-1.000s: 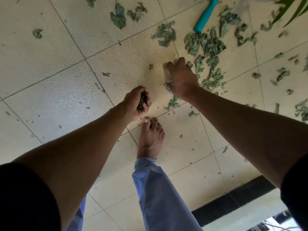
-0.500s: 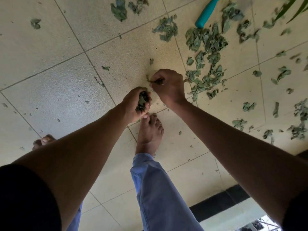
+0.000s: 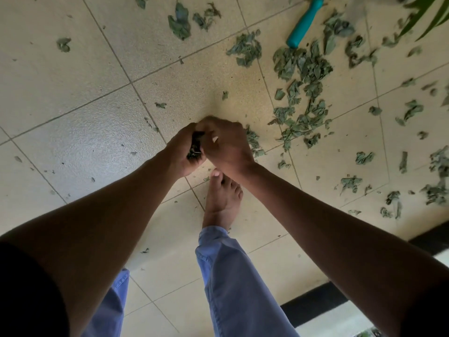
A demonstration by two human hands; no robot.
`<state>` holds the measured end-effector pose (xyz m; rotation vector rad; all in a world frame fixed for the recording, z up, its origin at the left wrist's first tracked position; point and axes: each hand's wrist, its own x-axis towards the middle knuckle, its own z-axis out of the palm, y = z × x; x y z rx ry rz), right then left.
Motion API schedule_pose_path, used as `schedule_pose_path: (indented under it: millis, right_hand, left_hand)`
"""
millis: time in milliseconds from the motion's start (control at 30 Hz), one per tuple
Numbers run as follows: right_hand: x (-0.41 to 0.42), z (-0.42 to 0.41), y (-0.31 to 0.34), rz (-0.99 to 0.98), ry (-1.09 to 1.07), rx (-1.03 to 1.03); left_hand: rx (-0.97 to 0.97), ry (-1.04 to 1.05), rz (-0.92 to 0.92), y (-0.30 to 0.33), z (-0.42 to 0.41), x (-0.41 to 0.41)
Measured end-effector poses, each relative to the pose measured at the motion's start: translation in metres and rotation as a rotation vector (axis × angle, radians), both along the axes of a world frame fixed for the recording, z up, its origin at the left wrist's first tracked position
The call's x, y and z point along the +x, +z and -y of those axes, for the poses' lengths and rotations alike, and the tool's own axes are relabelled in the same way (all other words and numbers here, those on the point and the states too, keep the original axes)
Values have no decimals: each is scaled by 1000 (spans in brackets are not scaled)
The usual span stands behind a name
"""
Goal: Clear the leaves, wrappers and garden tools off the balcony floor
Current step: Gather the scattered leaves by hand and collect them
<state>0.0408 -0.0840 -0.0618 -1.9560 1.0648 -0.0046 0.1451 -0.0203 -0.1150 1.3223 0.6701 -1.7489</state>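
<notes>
My left hand (image 3: 184, 152) is curled round a dark wad of gathered leaves (image 3: 195, 148) just above the cream tiled floor. My right hand (image 3: 226, 144) is pressed against it from the right, fingers curled at the wad, seemingly pushing more leaves in. A dense patch of dry green leaves (image 3: 303, 93) lies on the tiles to the upper right of both hands. A garden tool with a teal handle (image 3: 303, 23) lies at the top right; its head is out of view. Smaller leaf scraps (image 3: 181, 23) are scattered farther up.
My bare foot (image 3: 222, 200) stands right under the hands, with a blue trouser leg (image 3: 233, 276) below it. More leaves (image 3: 437, 176) litter the right side. A dark strip (image 3: 313, 310) borders the tiles at the lower right. Green plant fronds (image 3: 427, 13) hang at the top right corner.
My right hand swept leaves off the floor, closed on them and came left to meet my left hand, which rose slightly. The two hands now touch at the wad.
</notes>
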Motion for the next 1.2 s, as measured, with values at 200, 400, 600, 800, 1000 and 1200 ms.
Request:
schedule_pose_path:
  millis: [200,400,600,800,1000,1200]
  right_hand:
    - [10,54,-39,-277,-39,-270]
    - [23,82,-65,-449,218,-344]
    - [19,69,-61,-451,92,-195]
    - [21,11,-15,-139,-192,145]
    - [4,-37,-1,-185,-40,66]
    - [-49,-18,-24,-305,-138,-238]
  left_hand:
    - [14,47,-115,-8,-10,19]
    - [4,40,-137,-12,-23,26]
    - [28,72,-114,-9,-31,20]
    - [53,63,-45,-2,-20,12]
    - [-44,-66,26,-4,-17,-5]
    - [126,-98,-15,-6,-18,-17]
